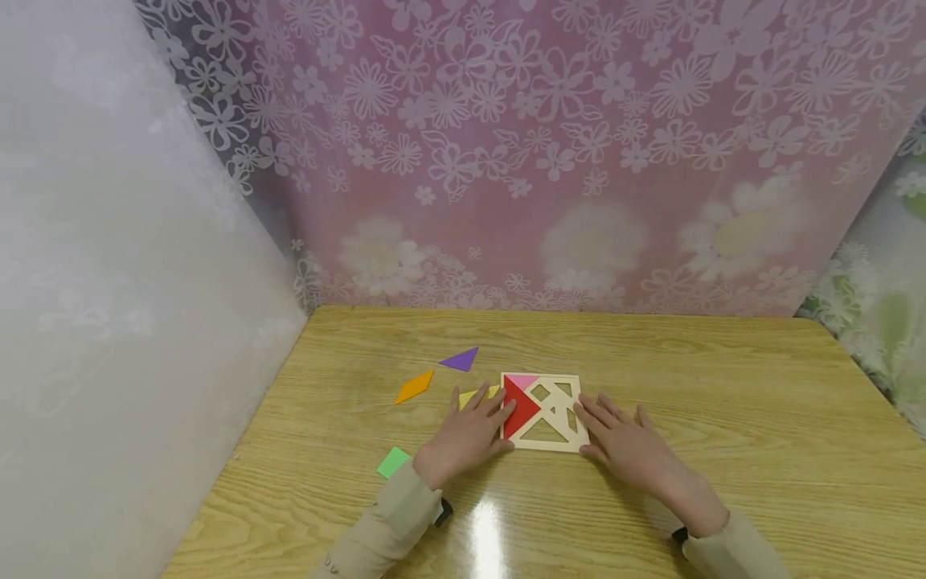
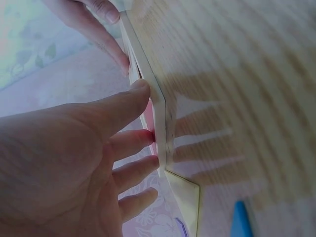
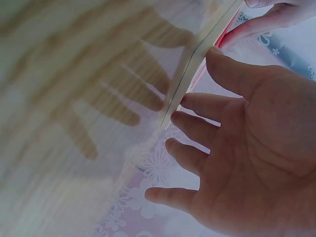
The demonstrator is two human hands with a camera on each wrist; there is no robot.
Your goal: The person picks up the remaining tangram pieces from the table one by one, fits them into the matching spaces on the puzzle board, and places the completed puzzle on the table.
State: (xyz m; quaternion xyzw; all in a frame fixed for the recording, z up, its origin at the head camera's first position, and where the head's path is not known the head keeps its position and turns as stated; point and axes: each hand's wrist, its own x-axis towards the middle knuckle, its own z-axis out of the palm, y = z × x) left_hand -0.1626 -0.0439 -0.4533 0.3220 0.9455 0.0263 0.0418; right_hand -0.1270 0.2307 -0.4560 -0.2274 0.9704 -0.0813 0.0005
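Observation:
A pale wooden tangram tray (image 1: pixel 550 447) lies flat on the table between both hands. In its left side sit a red triangle (image 1: pixel 518 412) and a pink triangle (image 1: pixel 521 381); several cut-outs on its right are unfilled. My left hand (image 1: pixel 465 438) rests at the tray's left edge, some fingertips on the red triangle, the thumb at the near left corner. My right hand (image 1: pixel 629 452) touches the right edge with extended fingers, its thumb near the close right corner. A yellow piece (image 1: pixel 472 397) lies beside the tray, partly covered by the left fingers.
Left of the tray lie a purple triangle (image 1: pixel 463 360), an orange parallelogram (image 1: pixel 415 387) and a green piece (image 1: pixel 393 462) near the left sleeve. A blue piece (image 2: pixel 240 222) shows in the left wrist view. Beyond the wooden table (image 1: pixel 687 354) hangs a flowered curtain (image 1: pixel 521 161).

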